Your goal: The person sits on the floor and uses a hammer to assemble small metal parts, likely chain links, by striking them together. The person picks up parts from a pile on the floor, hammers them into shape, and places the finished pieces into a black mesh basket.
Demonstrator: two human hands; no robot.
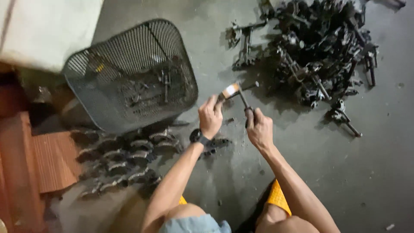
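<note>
We see our left hand gripping a small wood-coloured block against a thin dark metal rod held by our right hand, beside a black wire-mesh basket and a heap of black metal parts.

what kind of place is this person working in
Probably a small workshop or repair yard floor: bare concrete floor, a heap of greasy black metal parts, a wire mesh basket holding more, and sorted curved pieces.

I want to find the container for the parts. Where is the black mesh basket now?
In the head view, the black mesh basket lies tipped on the floor, left of the left hand, above rows of curved dark parts.
</note>
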